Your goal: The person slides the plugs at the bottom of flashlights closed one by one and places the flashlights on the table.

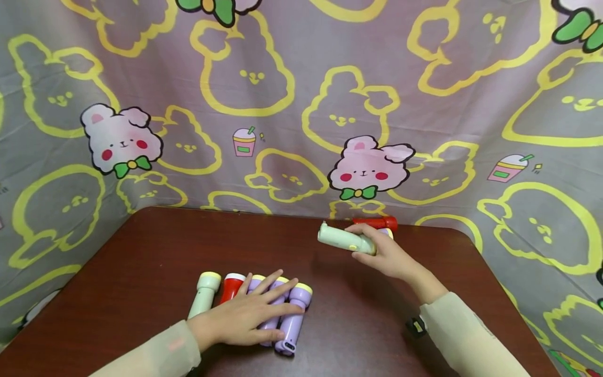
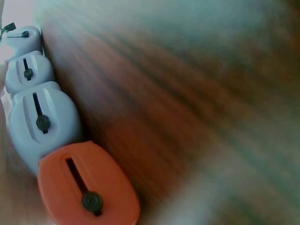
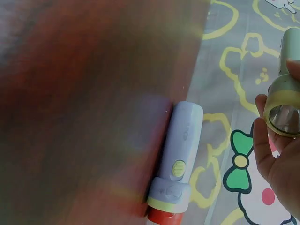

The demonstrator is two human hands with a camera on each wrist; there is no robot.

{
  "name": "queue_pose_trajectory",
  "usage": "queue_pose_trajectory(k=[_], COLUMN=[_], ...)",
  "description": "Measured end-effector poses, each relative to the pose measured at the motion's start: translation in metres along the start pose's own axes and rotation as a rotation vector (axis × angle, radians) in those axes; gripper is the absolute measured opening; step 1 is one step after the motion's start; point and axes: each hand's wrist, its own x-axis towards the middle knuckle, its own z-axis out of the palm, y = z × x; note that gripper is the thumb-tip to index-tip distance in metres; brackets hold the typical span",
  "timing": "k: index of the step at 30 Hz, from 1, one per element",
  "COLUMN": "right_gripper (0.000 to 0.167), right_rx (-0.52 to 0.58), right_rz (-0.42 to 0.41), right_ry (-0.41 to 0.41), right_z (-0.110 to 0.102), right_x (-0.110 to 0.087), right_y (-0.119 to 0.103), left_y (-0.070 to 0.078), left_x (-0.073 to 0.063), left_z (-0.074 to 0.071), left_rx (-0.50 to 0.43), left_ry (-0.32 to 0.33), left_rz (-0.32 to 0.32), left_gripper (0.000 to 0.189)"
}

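My right hand [image 1: 383, 254] grips a pale green flashlight [image 1: 339, 238] near its head, holding it above the table; its yellow rim and lens face the right wrist camera. My left hand [image 1: 254, 314], fingers spread, rests across a row of flashlights lying side by side. Under it are purple flashlights [image 1: 293, 319] and a red flashlight [image 1: 231, 288], partly covered by the fingers. Another green flashlight [image 1: 203, 294] lies at the row's left end. In the left wrist view, the tail of the red flashlight [image 2: 89, 185] shows a dark slider, with purple tails behind it.
At the table's back edge, beyond my right hand, lie a red flashlight [image 1: 383, 222] and a purple flashlight [image 3: 180, 140]. A brown wooden table [image 1: 155, 251] bears everything. Patterned cloth [image 1: 282, 173] hangs behind and around it.
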Motion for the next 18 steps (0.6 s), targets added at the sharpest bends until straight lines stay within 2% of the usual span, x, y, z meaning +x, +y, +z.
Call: queue_pose_trajectory(k=[3,8,18], right_gripper=[0.05,0.052,0.049], right_rx=[-0.007,-0.007,0.015], right_rz=[0.007,-0.036,-0.046], right_ry=[0.004,0.013,0.004], right_z=[0.0,0.001,0.006], right_x=[-0.008,-0.018,-0.029], right_y=[0.0,-0.001,0.001], left_y=[0.0,0.001,0.0], left_x=[0.001,0.001,0.002], left_z=[0.0,-0.001,0.0], left_rx=[0.002,0.021,0.027], left_ry=[0.002,0.015,0.023], left_rz=[-0.002,-0.001,0.008], left_gripper=[0.051,0.051,0.052])
